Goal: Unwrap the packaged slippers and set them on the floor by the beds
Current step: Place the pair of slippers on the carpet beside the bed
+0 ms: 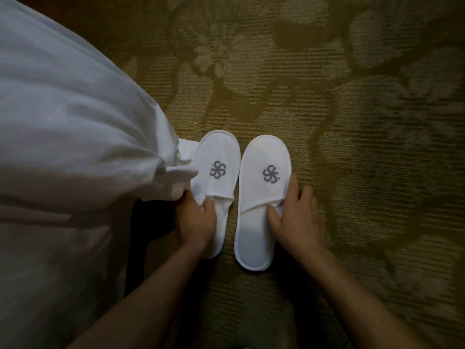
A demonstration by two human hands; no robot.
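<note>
hotel bedroom | white bedding [63,147] | patterned carpet [352,122] | logo slippers [264,172]

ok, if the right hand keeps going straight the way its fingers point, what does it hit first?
The right hand already touches the right slipper; pushing on, it would likely slide over the strap, then onto bare carpet.

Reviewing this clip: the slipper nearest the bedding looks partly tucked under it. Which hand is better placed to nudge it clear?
Left. The left hand already grips the left slipper, whose edge lies under the white bedding. The right hand is busy on the right slipper, which lies clear on the carpet.
</note>
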